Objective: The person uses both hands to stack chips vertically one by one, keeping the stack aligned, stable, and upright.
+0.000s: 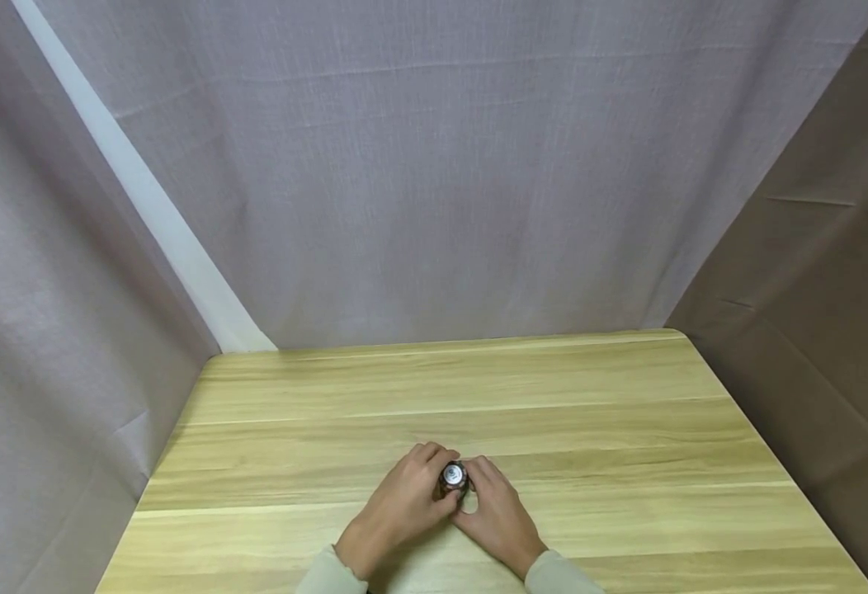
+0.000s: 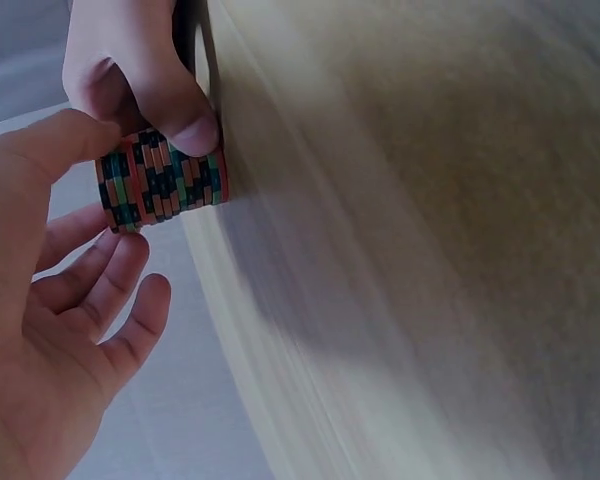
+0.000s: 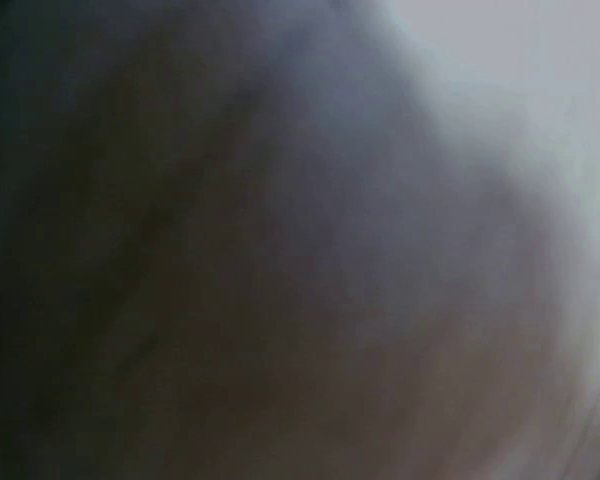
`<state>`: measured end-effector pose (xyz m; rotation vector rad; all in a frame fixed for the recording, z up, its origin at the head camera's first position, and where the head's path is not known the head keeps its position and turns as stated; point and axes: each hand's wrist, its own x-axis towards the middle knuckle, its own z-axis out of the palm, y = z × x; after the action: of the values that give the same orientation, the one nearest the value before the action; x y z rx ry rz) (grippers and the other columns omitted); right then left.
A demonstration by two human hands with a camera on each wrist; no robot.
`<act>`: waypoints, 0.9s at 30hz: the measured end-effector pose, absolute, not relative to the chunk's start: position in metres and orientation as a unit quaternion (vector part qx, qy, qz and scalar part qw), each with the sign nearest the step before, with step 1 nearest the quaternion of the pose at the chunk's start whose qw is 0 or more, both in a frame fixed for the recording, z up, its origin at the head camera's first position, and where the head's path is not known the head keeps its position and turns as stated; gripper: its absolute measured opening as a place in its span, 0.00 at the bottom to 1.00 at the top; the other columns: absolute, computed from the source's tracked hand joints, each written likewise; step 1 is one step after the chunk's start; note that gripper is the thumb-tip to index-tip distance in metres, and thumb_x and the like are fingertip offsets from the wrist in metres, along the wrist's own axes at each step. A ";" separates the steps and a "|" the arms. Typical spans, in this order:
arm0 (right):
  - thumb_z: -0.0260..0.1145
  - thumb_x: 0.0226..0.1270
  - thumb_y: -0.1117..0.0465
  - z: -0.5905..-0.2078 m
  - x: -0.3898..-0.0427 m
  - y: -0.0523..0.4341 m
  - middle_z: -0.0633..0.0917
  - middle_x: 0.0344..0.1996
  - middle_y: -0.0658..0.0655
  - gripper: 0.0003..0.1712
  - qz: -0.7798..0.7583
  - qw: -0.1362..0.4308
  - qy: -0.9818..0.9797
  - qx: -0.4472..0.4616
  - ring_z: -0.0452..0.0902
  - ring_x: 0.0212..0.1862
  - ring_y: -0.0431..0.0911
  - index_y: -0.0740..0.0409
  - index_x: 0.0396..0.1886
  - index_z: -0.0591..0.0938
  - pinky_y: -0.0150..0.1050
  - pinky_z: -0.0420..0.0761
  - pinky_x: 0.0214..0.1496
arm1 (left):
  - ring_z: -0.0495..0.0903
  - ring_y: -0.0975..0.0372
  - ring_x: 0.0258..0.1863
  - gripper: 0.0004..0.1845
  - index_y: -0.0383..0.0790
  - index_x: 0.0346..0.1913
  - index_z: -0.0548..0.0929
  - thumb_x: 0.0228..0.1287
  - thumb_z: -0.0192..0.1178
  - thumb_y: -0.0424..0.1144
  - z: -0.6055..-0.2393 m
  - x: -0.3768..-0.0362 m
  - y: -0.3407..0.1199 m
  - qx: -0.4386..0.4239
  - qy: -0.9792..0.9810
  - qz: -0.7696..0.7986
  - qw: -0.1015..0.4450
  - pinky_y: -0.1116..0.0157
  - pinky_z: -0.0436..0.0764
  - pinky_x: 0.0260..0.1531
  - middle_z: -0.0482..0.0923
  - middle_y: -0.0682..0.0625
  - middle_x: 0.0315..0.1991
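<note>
A stack of poker chips (image 1: 453, 474) stands upright on the wooden table, its top chip showing a pale round centre. In the left wrist view the stacked chips (image 2: 165, 178) have edges patterned in black, green and orange. My left hand (image 1: 408, 495) pinches the upper end of the stack between thumb and fingers; the other fingers (image 2: 140, 320) spread loosely. From the opposite side my right hand (image 1: 499, 513) holds the lower part, its thumb (image 2: 195, 135) against the chip edges. The right wrist view is dark and blurred, with no chips distinguishable.
The light wooden table (image 1: 590, 412) extends around both hands. Grey curtain (image 1: 441, 206) hangs behind the far edge and on the left, with a pale strip (image 1: 144, 190) between the folds. A brown cloth (image 1: 813, 330) hangs on the right.
</note>
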<state>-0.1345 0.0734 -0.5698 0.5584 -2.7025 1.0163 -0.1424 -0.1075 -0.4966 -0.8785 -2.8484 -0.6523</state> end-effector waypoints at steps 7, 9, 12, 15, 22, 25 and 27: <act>0.81 0.57 0.52 -0.571 -0.135 0.072 0.80 0.49 0.42 0.28 0.340 0.096 -0.916 0.191 0.78 0.53 0.37 0.49 0.57 0.84 0.42 0.84 0.59 | 0.82 0.60 0.52 0.24 0.35 0.62 0.83 0.66 0.74 0.41 -0.498 -0.141 -0.108 -0.284 -0.934 -0.213 0.049 0.65 0.84 0.55 0.84 0.48 0.53; 0.82 0.57 0.52 -0.571 -0.136 0.072 0.80 0.49 0.41 0.29 0.342 0.094 -0.916 0.189 0.78 0.53 0.37 0.49 0.58 0.84 0.42 0.84 0.60 | 0.82 0.60 0.52 0.25 0.35 0.62 0.83 0.65 0.74 0.41 -0.499 -0.140 -0.108 -0.285 -0.933 -0.212 0.055 0.65 0.84 0.55 0.84 0.48 0.53; 0.82 0.56 0.52 -0.572 -0.135 0.073 0.80 0.49 0.42 0.29 0.343 0.087 -0.917 0.183 0.78 0.53 0.37 0.49 0.58 0.84 0.43 0.83 0.60 | 0.82 0.60 0.52 0.26 0.36 0.62 0.83 0.65 0.75 0.42 -0.500 -0.139 -0.107 -0.285 -0.934 -0.209 0.058 0.65 0.84 0.55 0.84 0.48 0.53; 0.81 0.57 0.52 -0.570 -0.136 0.073 0.80 0.49 0.42 0.29 0.341 0.080 -0.920 0.178 0.79 0.53 0.39 0.49 0.58 0.84 0.44 0.83 0.61 | 0.83 0.59 0.53 0.27 0.37 0.63 0.82 0.65 0.75 0.45 -0.499 -0.138 -0.109 -0.281 -0.936 -0.203 0.060 0.63 0.84 0.55 0.84 0.48 0.55; 0.79 0.60 0.52 -0.568 -0.135 0.073 0.81 0.51 0.44 0.29 0.356 0.056 -0.918 0.164 0.80 0.56 0.41 0.50 0.60 0.83 0.46 0.82 0.62 | 0.81 0.55 0.60 0.32 0.41 0.68 0.79 0.66 0.71 0.52 -0.495 -0.129 -0.120 -0.243 -0.950 -0.182 0.072 0.53 0.82 0.60 0.82 0.47 0.61; 0.78 0.62 0.51 -0.567 -0.136 0.073 0.81 0.52 0.44 0.29 0.362 0.056 -0.916 0.165 0.80 0.55 0.41 0.51 0.61 0.82 0.46 0.83 0.60 | 0.81 0.54 0.61 0.33 0.41 0.69 0.79 0.66 0.71 0.53 -0.495 -0.127 -0.125 -0.234 -0.952 -0.179 0.084 0.52 0.82 0.60 0.81 0.46 0.63; 0.78 0.63 0.50 -0.567 -0.136 0.073 0.80 0.54 0.45 0.30 0.367 0.063 -0.912 0.170 0.80 0.56 0.41 0.52 0.63 0.81 0.47 0.84 0.60 | 0.81 0.54 0.62 0.33 0.41 0.69 0.79 0.65 0.72 0.53 -0.496 -0.125 -0.129 -0.229 -0.952 -0.181 0.094 0.52 0.82 0.60 0.81 0.45 0.63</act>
<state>-0.1365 0.0733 -0.5674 0.5140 -2.7552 1.1101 -0.1255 -0.1290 -0.4956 -0.6784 -2.8230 -0.5368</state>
